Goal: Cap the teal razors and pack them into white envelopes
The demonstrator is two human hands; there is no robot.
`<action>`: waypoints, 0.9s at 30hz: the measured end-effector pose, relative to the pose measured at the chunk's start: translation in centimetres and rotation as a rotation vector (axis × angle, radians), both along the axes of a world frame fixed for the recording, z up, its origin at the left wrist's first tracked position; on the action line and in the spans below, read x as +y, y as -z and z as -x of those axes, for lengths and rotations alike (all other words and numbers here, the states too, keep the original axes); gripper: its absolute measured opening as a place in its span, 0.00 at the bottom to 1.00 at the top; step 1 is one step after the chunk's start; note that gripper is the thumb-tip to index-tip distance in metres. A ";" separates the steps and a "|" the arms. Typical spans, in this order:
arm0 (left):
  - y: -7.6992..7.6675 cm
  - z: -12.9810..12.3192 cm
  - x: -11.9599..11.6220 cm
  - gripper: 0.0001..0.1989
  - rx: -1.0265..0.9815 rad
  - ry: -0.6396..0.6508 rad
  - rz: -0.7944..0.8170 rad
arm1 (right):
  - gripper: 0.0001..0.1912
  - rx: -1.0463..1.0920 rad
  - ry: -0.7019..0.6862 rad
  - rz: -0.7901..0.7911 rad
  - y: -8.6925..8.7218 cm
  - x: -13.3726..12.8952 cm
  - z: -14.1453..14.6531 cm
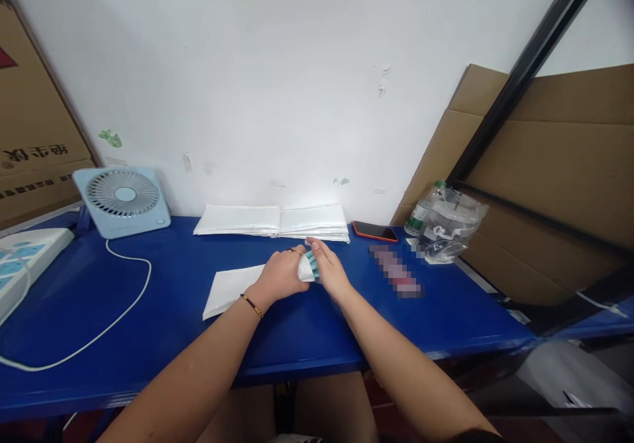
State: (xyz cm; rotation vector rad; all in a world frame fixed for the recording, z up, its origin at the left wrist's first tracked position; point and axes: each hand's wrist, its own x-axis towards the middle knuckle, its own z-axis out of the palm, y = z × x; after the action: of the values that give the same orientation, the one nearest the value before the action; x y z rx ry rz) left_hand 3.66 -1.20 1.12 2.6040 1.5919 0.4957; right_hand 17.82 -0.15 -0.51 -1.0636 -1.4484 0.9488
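Over the middle of the blue table (188,337), my left hand (284,274) is closed around a small bundle of teal sticks with a white wrapping (306,269). My right hand (329,268) presses against the teal end of the bundle from the right, its fingers together. What the sticks are is too small to tell. A white padded envelope (230,289) lies flat on the table, partly behind my left hand and wrist. Farther back, two stacks of white padded envelopes (240,220) lie side by side against the wall.
On the left stand a light blue fan (126,195) with a white cable and a white power strip (30,258). To the right are a phone (375,232), a blurred pinkish item (396,271), a bottle (419,215), a clear plastic bag (448,225) and cardboard (559,185).
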 end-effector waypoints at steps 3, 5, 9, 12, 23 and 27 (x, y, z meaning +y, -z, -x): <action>0.0 0.5 -0.1 0.22 -0.001 0.047 -0.010 | 0.21 -0.157 -0.068 0.100 -0.1 -0.3 -1.7; 0.0 1.0 -0.2 0.29 0.008 0.142 0.018 | 0.22 -0.277 -0.145 0.185 -0.2 -0.9 -3.5; -0.1 2.5 -0.6 0.44 0.034 0.294 0.083 | 0.19 -0.388 -0.354 0.108 -0.8 -3.0 -6.8; -0.4 4.3 -1.2 0.35 0.059 0.328 0.130 | 0.14 -0.495 -0.508 0.008 -1.7 -4.4 -7.9; -0.4 6.4 -8.4 0.10 -0.266 0.071 0.041 | 0.12 -0.660 -0.559 -0.193 -1.8 -4.2 -3.9; 1.5 7.1 -12.8 0.09 -0.273 0.134 -0.051 | 0.20 -0.732 -0.460 -0.328 -2.5 -5.4 -3.0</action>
State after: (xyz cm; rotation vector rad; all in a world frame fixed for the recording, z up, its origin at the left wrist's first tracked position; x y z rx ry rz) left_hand -3.42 -13.96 -0.42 2.5219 1.3286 0.8486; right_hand 20.81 -5.57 1.94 -0.8771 -2.4354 0.5997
